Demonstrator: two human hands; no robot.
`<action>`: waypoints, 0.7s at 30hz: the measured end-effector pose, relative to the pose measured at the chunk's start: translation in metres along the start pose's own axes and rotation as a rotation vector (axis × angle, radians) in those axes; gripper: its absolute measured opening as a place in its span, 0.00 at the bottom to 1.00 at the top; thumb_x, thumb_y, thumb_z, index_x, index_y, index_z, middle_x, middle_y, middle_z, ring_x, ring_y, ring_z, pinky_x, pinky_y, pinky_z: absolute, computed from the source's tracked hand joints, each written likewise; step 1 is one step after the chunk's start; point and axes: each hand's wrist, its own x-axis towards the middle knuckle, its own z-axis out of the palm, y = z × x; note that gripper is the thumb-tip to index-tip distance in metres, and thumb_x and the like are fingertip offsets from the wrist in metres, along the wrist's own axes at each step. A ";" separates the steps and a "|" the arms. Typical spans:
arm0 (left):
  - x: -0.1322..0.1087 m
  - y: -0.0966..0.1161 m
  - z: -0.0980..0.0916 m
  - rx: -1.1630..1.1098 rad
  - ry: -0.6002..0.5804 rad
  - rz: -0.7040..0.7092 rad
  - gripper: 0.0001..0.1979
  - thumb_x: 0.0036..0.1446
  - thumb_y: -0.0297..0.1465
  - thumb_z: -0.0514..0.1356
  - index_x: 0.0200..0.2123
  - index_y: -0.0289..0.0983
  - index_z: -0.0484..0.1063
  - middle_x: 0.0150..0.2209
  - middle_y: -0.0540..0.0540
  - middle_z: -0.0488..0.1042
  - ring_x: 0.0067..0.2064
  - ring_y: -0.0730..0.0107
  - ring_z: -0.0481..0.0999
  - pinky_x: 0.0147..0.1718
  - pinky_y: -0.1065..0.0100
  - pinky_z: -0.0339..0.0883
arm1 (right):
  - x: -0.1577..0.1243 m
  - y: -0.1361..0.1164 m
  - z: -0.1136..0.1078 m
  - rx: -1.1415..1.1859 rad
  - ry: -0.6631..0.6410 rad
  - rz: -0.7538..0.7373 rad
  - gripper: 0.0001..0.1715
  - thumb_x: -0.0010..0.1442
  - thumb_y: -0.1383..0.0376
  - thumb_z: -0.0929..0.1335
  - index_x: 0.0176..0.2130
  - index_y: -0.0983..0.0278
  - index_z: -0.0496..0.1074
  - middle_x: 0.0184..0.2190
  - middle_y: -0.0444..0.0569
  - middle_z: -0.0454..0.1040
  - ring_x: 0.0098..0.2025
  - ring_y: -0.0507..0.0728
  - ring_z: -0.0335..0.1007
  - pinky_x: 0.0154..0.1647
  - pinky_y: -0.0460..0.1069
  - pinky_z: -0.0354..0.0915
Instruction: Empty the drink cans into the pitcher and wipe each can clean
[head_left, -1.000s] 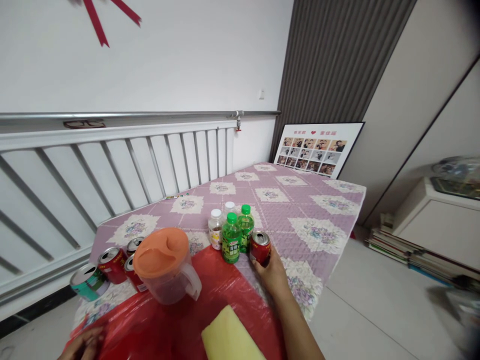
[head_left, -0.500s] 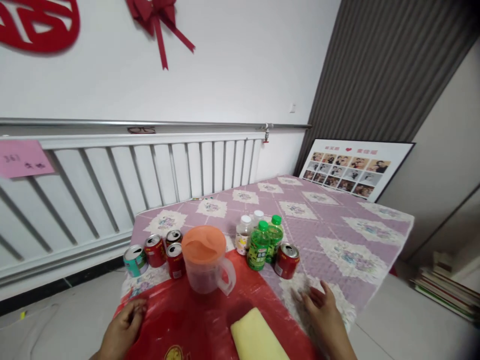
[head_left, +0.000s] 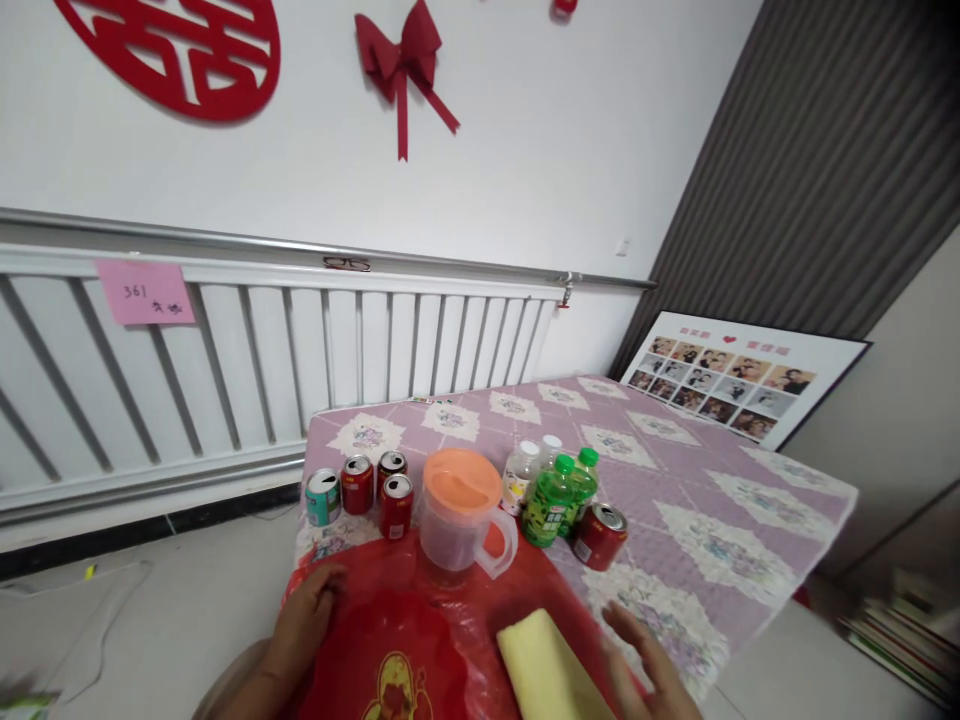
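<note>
My left hand is at the left edge of the red plastic sheet, beside a red scalloped tray with a gold print. Its fingers are curled in, and I see nothing in them. My right hand is open and slightly blurred, fingers apart, just right of a folded yellow cloth. Beyond the tray stands a clear pitcher with an orange lid, its handle to the right. Right of it are green-capped bottles, a white-capped bottle with another behind, and a red can, tilted in view.
Left of the pitcher stand a teal can and several other cans, including a red can. A floral cloth covers the table. Behind are a white radiator with a pink note and a leaning photo board.
The view has shifted, so the table items appear further right. More of the red tray shows. My right hand has moved nearer the yellow cloth, with its fingers more extended.
</note>
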 end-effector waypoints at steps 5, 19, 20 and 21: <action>0.001 0.011 -0.004 -0.049 -0.007 -0.002 0.17 0.45 0.31 0.51 0.37 0.39 0.74 0.34 0.47 0.80 0.39 0.60 0.79 0.45 0.59 0.70 | -0.010 -0.023 0.050 -0.216 -0.105 -0.297 0.23 0.56 0.53 0.63 0.45 0.62 0.75 0.45 0.55 0.80 0.46 0.65 0.76 0.48 0.58 0.72; 0.031 0.058 0.000 -0.166 0.062 0.055 0.18 0.51 0.33 0.55 0.46 0.38 0.71 0.45 0.43 0.77 0.44 0.62 0.77 0.45 0.63 0.70 | -0.021 0.016 0.083 -0.525 -0.035 -0.580 0.18 0.60 0.56 0.64 0.41 0.62 0.78 0.44 0.55 0.80 0.46 0.64 0.76 0.47 0.55 0.72; 0.036 0.064 0.007 -0.158 0.077 0.065 0.19 0.50 0.32 0.56 0.47 0.38 0.70 0.45 0.42 0.77 0.45 0.61 0.77 0.46 0.63 0.70 | -0.021 0.016 0.084 -0.531 -0.030 -0.581 0.18 0.60 0.56 0.64 0.41 0.61 0.79 0.44 0.55 0.80 0.46 0.64 0.76 0.47 0.55 0.72; 0.041 0.070 0.014 -0.149 0.098 0.072 0.20 0.49 0.31 0.57 0.47 0.37 0.70 0.47 0.41 0.76 0.46 0.60 0.76 0.47 0.62 0.69 | -0.022 0.017 0.084 -0.538 -0.025 -0.581 0.18 0.60 0.56 0.64 0.41 0.61 0.79 0.44 0.55 0.80 0.46 0.64 0.76 0.46 0.55 0.73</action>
